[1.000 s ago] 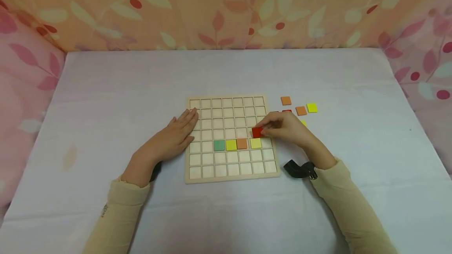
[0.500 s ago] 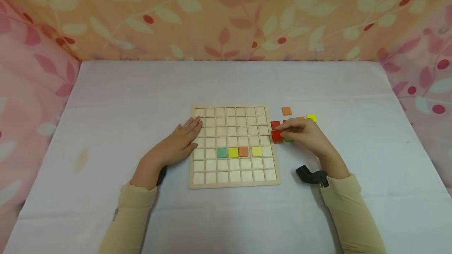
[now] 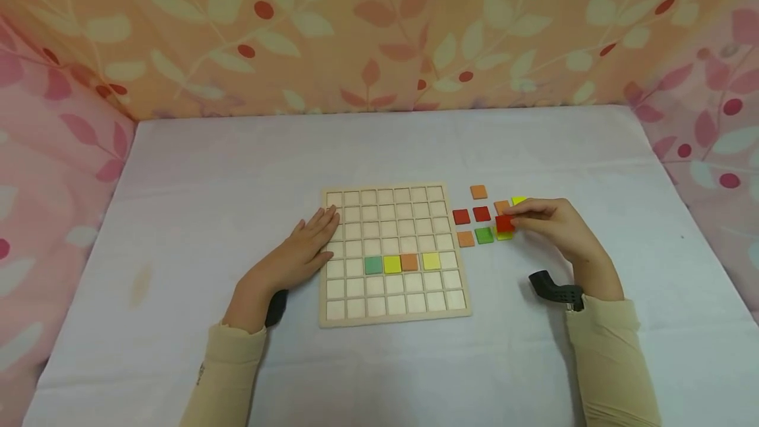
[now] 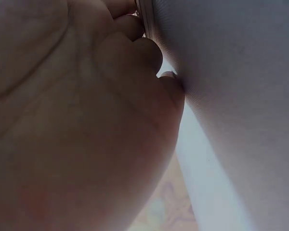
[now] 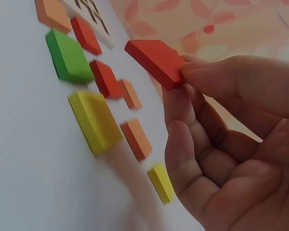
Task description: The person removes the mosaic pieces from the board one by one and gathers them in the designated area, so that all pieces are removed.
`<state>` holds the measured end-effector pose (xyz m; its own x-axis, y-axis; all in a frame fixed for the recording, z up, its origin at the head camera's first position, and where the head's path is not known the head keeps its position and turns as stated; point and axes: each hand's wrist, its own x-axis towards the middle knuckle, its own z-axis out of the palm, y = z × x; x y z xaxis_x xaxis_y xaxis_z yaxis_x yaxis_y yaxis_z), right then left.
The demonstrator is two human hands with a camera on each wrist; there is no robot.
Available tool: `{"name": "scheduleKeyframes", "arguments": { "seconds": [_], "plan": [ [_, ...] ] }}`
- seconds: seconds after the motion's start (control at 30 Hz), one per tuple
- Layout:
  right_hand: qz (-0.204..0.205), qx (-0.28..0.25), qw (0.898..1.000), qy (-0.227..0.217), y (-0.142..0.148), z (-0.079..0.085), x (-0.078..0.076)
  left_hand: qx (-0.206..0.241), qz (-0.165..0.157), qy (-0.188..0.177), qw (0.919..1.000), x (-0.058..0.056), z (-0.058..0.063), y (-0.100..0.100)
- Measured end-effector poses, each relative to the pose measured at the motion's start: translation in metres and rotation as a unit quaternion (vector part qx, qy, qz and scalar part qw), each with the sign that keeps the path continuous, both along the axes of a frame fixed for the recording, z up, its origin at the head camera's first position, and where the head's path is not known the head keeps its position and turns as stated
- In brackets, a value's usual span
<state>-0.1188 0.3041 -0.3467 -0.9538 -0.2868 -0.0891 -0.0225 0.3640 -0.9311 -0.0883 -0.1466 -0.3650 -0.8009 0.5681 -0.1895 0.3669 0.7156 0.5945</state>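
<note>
Between thumb and fingertips my right hand (image 3: 557, 224) pinches a red square tile (image 3: 504, 223), held above a yellow tile (image 3: 505, 236) that it partly hides. The right wrist view shows the red tile (image 5: 154, 63) tilted and apart from the table. My left hand (image 3: 299, 252) rests with straight fingers on the left edge of a wooden grid board (image 3: 394, 321). One row of the board bears a teal tile (image 3: 373, 265), a yellow tile (image 3: 392, 264), an orange tile (image 3: 409, 262) and a pale yellow tile (image 3: 431, 260). Only the palm side shows in the left wrist view.
Several loose tiles lie right of the board, among them a green tile (image 3: 484, 235), two red ones and an orange tile (image 3: 478, 192) at the back. A white cloth (image 3: 237, 170) covers the table. Patterned curtains (image 3: 379, 31) stand behind and at both sides.
My right hand has carried the red tile rightward, from over the board's right side to above the loose tiles. The left hand stays on the board. The head view has shifted slightly.
</note>
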Motion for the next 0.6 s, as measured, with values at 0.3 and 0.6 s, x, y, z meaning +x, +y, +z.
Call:
{"name": "scheduleKeyframes", "arguments": {
  "seconds": [0.3,0.6],
  "plan": [
    [-0.034,0.041,0.999,-0.011,0.024,-0.003,0.003,0.001,-0.002,-0.004,1.0000,-0.001,0.001,0.001],
    [-0.025,0.093,0.995,-0.015,0.037,-0.011,0.001,0.010,0.003,-0.002,0.9999,0.006,0.002,-0.001]
  ]
}}
